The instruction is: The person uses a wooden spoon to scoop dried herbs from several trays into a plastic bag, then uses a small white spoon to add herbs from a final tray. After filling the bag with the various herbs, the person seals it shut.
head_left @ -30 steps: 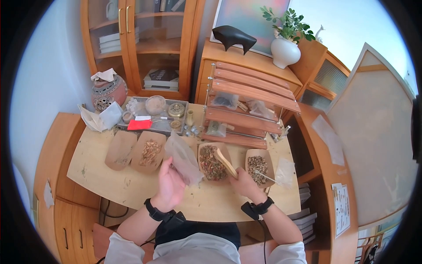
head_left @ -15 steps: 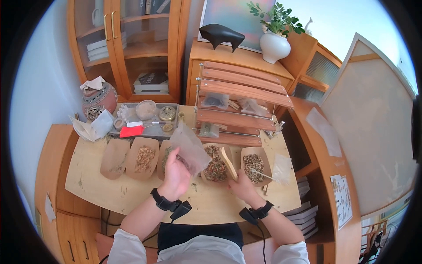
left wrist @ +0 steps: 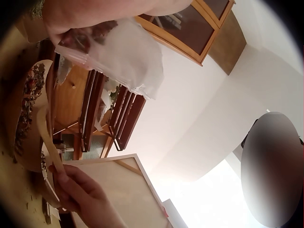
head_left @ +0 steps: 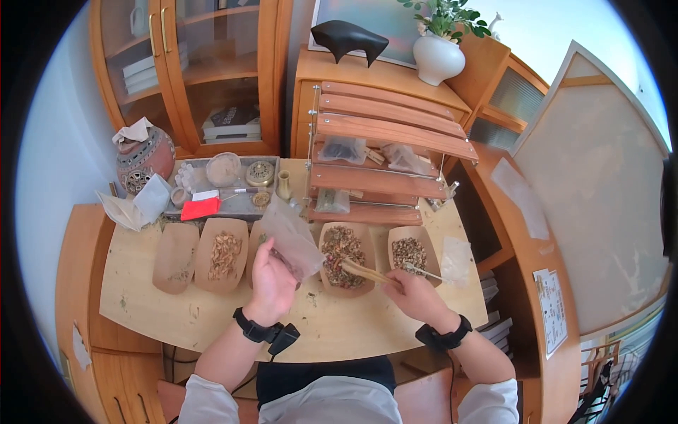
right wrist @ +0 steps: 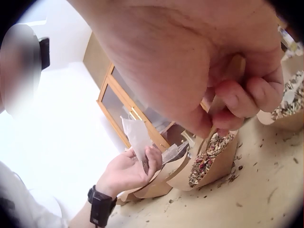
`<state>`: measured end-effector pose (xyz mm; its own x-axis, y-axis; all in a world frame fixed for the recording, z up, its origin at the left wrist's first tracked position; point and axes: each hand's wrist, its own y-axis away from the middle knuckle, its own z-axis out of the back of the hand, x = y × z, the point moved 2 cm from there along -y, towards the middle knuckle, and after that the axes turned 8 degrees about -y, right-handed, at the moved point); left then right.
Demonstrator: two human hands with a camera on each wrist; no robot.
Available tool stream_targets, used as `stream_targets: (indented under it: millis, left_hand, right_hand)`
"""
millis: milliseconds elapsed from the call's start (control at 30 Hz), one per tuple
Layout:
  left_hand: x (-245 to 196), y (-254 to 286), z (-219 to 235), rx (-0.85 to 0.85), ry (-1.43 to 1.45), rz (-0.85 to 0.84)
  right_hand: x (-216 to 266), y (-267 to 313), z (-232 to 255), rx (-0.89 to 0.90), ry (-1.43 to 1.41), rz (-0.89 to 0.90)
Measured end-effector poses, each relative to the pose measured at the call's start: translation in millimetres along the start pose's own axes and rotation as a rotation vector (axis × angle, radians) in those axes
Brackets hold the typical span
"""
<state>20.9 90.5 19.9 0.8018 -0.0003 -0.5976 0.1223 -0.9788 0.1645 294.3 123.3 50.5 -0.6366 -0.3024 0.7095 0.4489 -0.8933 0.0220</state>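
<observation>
Translucent bag: A translucent plastic bag [head_left: 291,237], dark pieces at its base, is gripped between fingers and thumb of the left hand [head_left: 272,286] above a partly hidden tan paper tray [head_left: 252,254]; a spill could be caused by too deep a tilt or a slack pinch.

Wooden utensil: A slender pale wooden utensil [head_left: 371,273] is grasped in the curled fingers of the right hand [head_left: 424,302], its tip held at a tan paper tray of mixed dried pieces [head_left: 346,291]; loose bits could be scattered by a hasty lift.

White spoon: A small white spoon [head_left: 425,273] is left jutting over the rightmost tray's rim; it could be knocked by the nearby right hand.

Tabletop: The pale wooden table [head_left: 268,339] is flecked with crumbs; a grey tray with brass pieces [head_left: 173,212] is set left of a reddish slatted rack [head_left: 395,127].

Room: A patterned clay pot [head_left: 145,159], a glass-doored wooden cabinet [head_left: 272,85], a black animal figurine [head_left: 349,40], a white vase [head_left: 438,60] and a framed pale panel [head_left: 590,198] are seen beyond.
</observation>
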Motion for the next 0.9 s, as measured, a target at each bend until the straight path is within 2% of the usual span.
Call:
stream_targets:
  millis: [133, 233, 333, 433, 533, 633, 833, 900]
  left_hand:
    - [0, -1, 6, -0.033, 0.012, -0.017]
    - [-1, -5, 12, -0.048, -0.011, -0.04]
    - [-1, -7, 12, -0.051, -0.021, -0.038]
    - [1, -6, 14, -0.05, 0.001, -0.021]
    - [0, -5, 11, -0.047, -0.008, -0.017]
    - [0, -2, 8, -0.031, -0.023, -0.02]
    - [3, -2, 9, -0.05, -0.057, 0.014]
    - [2, -2, 8, -0.032, -0.065, 0.023]
  right_hand:
    - [26, -4, -8, -0.051, 0.206, 0.27]
    - [34, -11, -19, -0.055, 0.388, 0.274]
    - [28, -19, -21, -0.144, 0.446, 0.213]
    - [18, -20, -9, -0.162, 0.288, 0.231]
    - [17, -17, 14, -0.113, 0.299, -0.003]
    - [14, -19, 24, -0.073, 0.268, -0.127]
    - [2, -39, 13, 0.077, 0.152, -0.243]
    - [1, -45, 8, 0.083, 0.15, -0.214]
